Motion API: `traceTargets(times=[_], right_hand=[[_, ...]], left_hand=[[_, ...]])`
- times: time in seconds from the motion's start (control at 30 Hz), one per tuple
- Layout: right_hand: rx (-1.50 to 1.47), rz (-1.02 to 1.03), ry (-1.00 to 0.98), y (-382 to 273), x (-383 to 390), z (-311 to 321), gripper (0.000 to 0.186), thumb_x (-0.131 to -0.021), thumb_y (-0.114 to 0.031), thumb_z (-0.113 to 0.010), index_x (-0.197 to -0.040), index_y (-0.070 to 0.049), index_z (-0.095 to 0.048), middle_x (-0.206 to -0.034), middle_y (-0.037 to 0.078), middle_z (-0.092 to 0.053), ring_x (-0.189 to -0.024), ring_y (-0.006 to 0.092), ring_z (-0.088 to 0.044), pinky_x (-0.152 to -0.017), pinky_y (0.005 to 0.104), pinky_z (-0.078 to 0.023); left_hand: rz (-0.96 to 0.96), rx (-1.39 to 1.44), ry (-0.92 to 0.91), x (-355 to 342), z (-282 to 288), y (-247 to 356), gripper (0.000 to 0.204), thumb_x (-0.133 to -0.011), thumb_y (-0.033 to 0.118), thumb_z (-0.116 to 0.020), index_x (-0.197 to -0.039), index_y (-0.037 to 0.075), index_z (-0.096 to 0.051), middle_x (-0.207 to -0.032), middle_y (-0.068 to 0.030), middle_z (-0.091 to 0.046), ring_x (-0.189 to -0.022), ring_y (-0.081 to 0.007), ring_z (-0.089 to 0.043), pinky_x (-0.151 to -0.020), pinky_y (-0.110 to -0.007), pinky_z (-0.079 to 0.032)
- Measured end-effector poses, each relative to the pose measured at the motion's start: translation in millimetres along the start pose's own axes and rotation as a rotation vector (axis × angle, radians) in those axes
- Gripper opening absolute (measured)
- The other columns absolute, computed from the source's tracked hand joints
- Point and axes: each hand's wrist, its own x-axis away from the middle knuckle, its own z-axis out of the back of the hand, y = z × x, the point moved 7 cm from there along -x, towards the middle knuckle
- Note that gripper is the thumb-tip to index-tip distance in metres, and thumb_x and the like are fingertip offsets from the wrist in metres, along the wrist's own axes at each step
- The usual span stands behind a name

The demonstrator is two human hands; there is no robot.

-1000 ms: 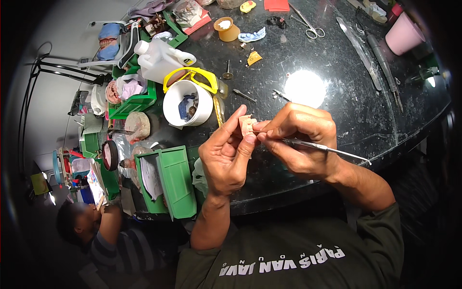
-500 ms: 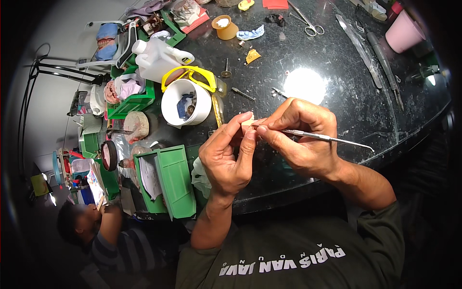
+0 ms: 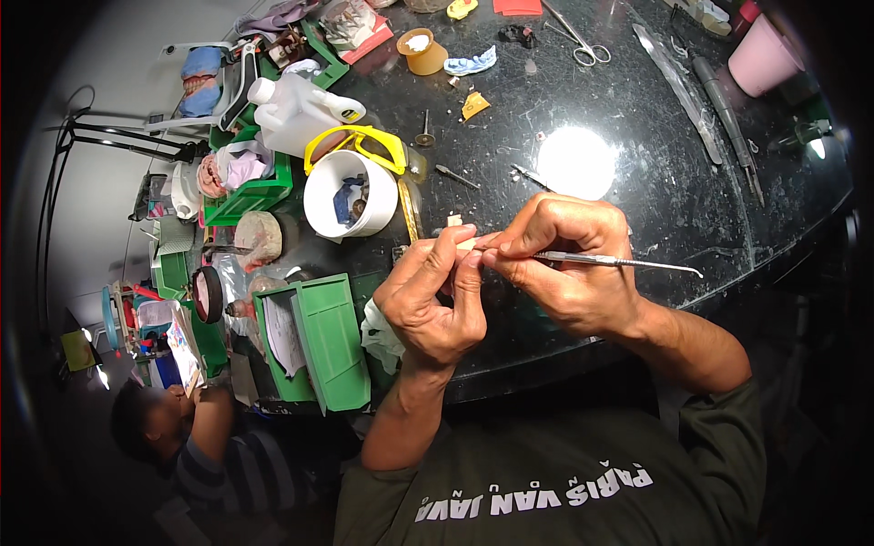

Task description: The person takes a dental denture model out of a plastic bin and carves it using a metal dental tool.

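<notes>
In front of me over the black worktop, my left hand (image 3: 430, 296) pinches a small beige piece that looks like a dental model part (image 3: 465, 244) between thumb and fingers. A bit of it sticks out above the index finger. My right hand (image 3: 575, 259) is closed like a pen grip round a slim metal dental carving tool (image 3: 596, 258). One thin, hooked end of the tool points out to the right. The other end reaches the beige piece, where my fingertips partly hide it, so I cannot tell whether it touches.
A white tub (image 3: 319, 205) and yellow safety glasses (image 3: 393, 146) stand left of my hands. Nearer sits a green bin (image 3: 332, 346). Scissors (image 3: 583, 45), a rotary handpiece (image 3: 719, 105) and a pink cup (image 3: 767, 59) lie farther back. Another person (image 3: 223, 446) sits at lower left.
The beige piece has turned in my left fingers, and more of it shows above the index finger. Both hands have shifted slightly; the tool stays in my right hand.
</notes>
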Motion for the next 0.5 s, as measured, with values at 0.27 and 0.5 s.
traceTargets(times=[0.27,0.5], right_hand=[[0.051,-0.011,-0.061,-4,-2,-2,0.009,-0.079,0.008,-0.075,-0.076,0.005,-0.067,-0.079,0.013,-0.071,-0.076,0.0181,-0.073,-0.066,0.0282,-0.057],[-0.007,-0.002,-0.004,-7,0,-4,0.009,-0.083,0.008,-0.073,-0.079,0.004,-0.067,-0.078,0.011,-0.068,-0.073,0.0155,-0.07,-0.065,0.0278,-0.057]], left_hand=[[-0.001,0.029,-0.05,-2,-1,-1,0.023,-0.091,-0.009,-0.065,-0.113,-0.007,-0.07,-0.087,-0.0101,-0.068,-0.079,-0.0115,-0.064,-0.069,-0.022,-0.05],[0.147,0.239,-0.071,-1,-3,-14,0.022,-0.098,-0.003,-0.063,-0.118,-0.01,-0.068,-0.097,-0.0101,-0.068,-0.083,-0.0097,-0.064,-0.073,-0.021,-0.052]])
